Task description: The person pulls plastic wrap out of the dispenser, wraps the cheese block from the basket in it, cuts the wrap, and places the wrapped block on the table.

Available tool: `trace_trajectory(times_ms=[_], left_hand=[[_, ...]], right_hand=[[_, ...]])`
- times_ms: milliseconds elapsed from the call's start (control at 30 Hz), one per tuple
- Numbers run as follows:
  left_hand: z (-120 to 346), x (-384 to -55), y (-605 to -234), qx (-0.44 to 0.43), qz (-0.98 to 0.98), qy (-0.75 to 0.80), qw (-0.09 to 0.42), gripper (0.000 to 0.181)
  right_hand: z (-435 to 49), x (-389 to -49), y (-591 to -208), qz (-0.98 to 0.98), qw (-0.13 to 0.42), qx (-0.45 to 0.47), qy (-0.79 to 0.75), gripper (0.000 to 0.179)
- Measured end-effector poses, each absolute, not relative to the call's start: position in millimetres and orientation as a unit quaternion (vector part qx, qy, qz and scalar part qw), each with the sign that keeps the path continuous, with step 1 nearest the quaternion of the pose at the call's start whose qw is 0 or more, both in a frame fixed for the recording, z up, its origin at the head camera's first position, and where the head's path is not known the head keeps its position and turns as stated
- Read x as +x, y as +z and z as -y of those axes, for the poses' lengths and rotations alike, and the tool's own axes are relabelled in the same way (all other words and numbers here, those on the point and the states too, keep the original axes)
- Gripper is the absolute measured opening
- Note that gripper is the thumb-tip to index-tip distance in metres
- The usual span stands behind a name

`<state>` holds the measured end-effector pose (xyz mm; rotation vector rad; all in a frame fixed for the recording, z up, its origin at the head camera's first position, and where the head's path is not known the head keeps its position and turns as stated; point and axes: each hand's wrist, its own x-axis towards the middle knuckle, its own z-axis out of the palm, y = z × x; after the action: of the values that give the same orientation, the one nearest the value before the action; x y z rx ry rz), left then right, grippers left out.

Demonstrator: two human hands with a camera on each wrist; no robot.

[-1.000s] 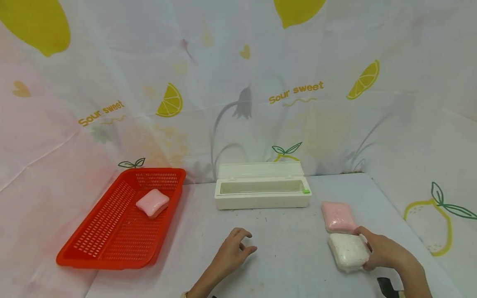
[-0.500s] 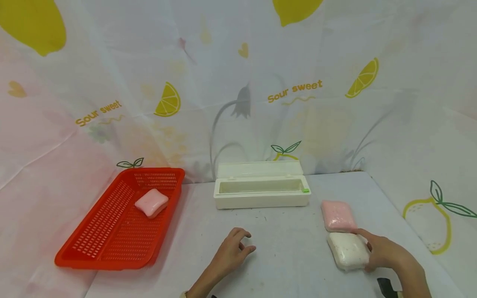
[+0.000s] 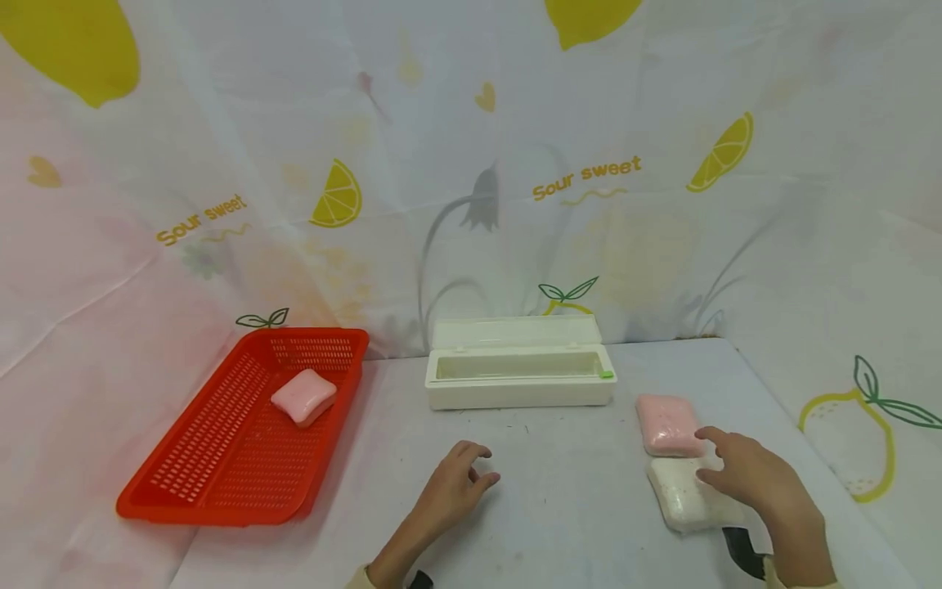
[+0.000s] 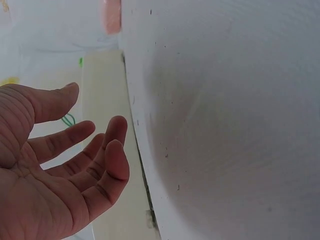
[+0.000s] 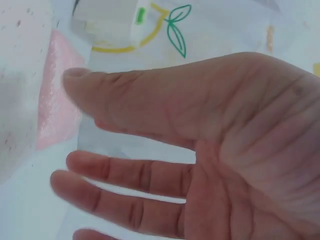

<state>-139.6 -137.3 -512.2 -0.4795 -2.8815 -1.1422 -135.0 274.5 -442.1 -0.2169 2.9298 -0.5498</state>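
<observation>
A white speckled bar of soap (image 3: 684, 501) in clear wrap lies at the right of the table, with a pink wrapped bar of soap (image 3: 666, 427) just behind it. My right hand (image 3: 761, 478) hovers over the white bar's right side, its fingers loosely bent and gripping nothing. In the right wrist view, space shows between that thumb and the fingers, with the white bar (image 5: 20, 95) and the pink bar (image 5: 59, 100) beyond the fingertips. Mid-table, my left hand (image 3: 450, 488) hangs with loosely curled fingers, holding nothing.
A red perforated basket (image 3: 213, 517) stands on the left with another pink bar of soap (image 3: 303, 394) inside. At the back centre is a long white box (image 3: 519, 397), its lid (image 3: 518, 331) raised. A patterned cloth (image 3: 412, 147) hangs behind the table.
My right hand has let go of the white bar and lifted slightly off it. The soap bars stay in place, and my left hand has hardly moved.
</observation>
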Motion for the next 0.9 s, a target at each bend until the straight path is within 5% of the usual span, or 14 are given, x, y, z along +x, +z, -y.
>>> trace_trajectory(times_ms=[200,533,900], left_hand=[[140,-145,-510,-0.141,0.925,-0.352,0.014,0.032],[153,-164,-500,-0.144,0.923,-0.34,0.108,0.032],[171,-193,-486,-0.116,0.921,-0.32,0.19,0.032]], right_hand=[[-258,-145,-440,-0.969,0.018,-0.101,-0.225,0.046],[-227,-171,-444,-0.947,-0.093,-0.115,-0.287,0.046],[-206,-203,-448,-0.939,-0.108,-0.129,-0.299,0.045]])
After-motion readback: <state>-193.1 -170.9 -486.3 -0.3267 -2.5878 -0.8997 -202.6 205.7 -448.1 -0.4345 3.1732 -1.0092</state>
